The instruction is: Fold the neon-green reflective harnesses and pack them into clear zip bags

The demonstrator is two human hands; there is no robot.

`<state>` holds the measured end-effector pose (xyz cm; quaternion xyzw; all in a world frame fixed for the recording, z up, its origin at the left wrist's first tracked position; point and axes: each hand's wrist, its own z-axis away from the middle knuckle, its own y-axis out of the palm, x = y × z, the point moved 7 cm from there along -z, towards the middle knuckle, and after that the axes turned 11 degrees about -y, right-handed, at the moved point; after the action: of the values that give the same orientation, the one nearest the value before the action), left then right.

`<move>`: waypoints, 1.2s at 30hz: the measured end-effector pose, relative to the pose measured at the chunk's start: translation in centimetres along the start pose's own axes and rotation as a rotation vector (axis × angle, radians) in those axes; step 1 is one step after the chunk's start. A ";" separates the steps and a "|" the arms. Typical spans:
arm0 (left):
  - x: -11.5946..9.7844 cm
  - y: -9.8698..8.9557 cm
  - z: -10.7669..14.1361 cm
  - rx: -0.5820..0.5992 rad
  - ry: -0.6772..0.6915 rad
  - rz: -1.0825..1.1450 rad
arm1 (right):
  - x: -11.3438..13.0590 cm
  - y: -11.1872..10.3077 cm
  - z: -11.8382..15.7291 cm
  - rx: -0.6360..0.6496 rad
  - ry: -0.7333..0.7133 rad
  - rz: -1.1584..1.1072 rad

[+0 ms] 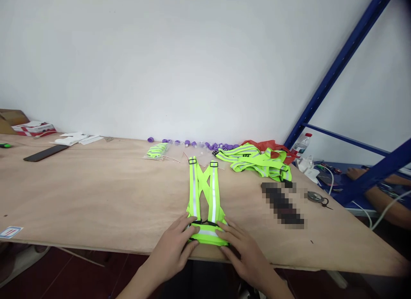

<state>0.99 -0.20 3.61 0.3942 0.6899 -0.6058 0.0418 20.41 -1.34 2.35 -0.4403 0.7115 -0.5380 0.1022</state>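
Observation:
A neon-yellow reflective vest (213,196) with silver stripes lies near the table's front edge, its two shoulder straps stretched away from me and crossing in the middle. Black buckles sit at the far ends of the straps. Its waist band is gathered into a flat strip close to me. My left hand (173,243) grips the left end of that strip, fingers on top and thumb at the near edge. At the right end, my right hand (242,246) holds it the same way. The layers under the fingers are hidden.
A heap of similar vests (257,159) lies at the back right beside red fabric (268,145). Bagged vest (157,150) and purple caps (221,147) line the wall. A pixelated dark object (282,207) lies right. Another person's arm (385,204) shows beyond a blue frame (334,72).

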 end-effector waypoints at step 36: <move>-0.6 1.4 2.6 -0.138 0.195 -0.225 | 2.4 1.6 3.0 -0.170 -0.268 0.331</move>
<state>1.11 -2.79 2.12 0.3677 0.7704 -0.5166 -0.0664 20.03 -5.03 0.61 -0.3920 0.7970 -0.3886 0.2453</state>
